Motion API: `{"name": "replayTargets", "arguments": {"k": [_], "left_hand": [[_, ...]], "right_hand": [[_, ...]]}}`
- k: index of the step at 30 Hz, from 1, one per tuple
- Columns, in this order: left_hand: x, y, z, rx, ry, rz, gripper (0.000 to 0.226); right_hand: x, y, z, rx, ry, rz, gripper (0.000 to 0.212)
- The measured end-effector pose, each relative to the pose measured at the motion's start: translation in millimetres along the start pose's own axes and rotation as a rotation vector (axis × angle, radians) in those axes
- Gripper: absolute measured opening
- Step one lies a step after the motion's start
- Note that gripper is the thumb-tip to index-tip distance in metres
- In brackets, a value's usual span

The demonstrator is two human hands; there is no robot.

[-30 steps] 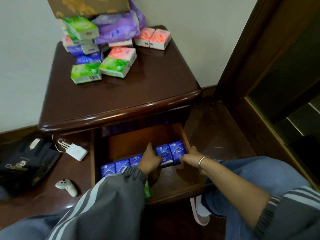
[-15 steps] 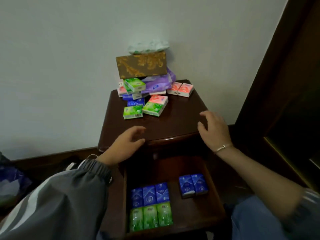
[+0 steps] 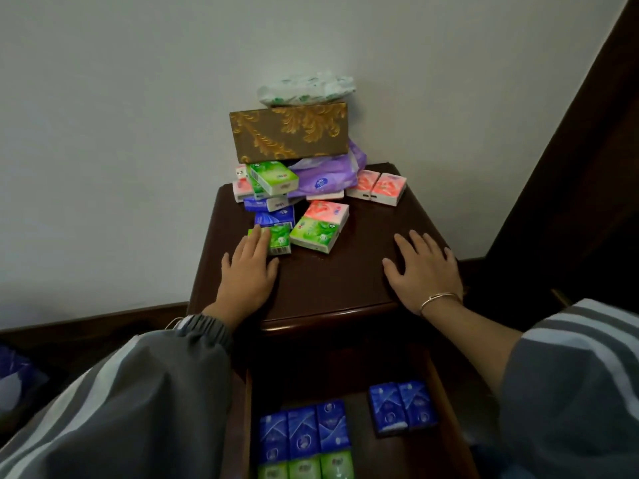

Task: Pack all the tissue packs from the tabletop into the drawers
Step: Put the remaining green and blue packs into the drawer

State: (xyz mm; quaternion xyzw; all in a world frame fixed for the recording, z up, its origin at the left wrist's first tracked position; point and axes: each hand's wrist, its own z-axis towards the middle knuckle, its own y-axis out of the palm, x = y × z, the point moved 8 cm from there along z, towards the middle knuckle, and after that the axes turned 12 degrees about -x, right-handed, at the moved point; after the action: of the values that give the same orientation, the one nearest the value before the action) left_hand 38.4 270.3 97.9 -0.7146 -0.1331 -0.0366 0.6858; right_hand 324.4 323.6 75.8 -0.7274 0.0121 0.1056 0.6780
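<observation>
Dark wood surface [image 3: 328, 281] by a white wall. Left hand [image 3: 247, 274] lay flat, fingers straight and close, tips on a green tissue pack [image 3: 280, 240] - more tissue packs [image 3: 323, 216] piled behind. Right hand [image 3: 427, 271] flat, fingers spread. The open drawer [image 3: 397, 458] below held blue and green packs.

A green tissue pack [image 3: 279, 239] lies at the fingertips of the left hand [image 3: 247, 274], with blue packs [image 3: 275, 217] just beyond and a pink pack [image 3: 326, 209] above a green one [image 3: 313, 235] beside it. Ahead of the right hand [image 3: 423, 271] sit two pink packs [image 3: 389, 188], and behind everything a brown box [image 3: 288, 133] with gold leaf scrolls. Both sleeves [image 3: 138, 392] are grey with pale stripes.
</observation>
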Motion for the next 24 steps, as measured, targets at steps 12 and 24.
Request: {"name": "replayTargets", "arguments": {"k": [12, 24], "left_hand": [[13, -20, -1, -0.214, 0.093, 0.000, 0.068], [78, -56, 32, -0.219, 0.355, -0.144, 0.061]], "right_hand": [[-3, -6, -4, 0.061, -0.006, 0.033, 0.062], [-2, -4, -6, 0.070, -0.005, 0.066, 0.061]]}}
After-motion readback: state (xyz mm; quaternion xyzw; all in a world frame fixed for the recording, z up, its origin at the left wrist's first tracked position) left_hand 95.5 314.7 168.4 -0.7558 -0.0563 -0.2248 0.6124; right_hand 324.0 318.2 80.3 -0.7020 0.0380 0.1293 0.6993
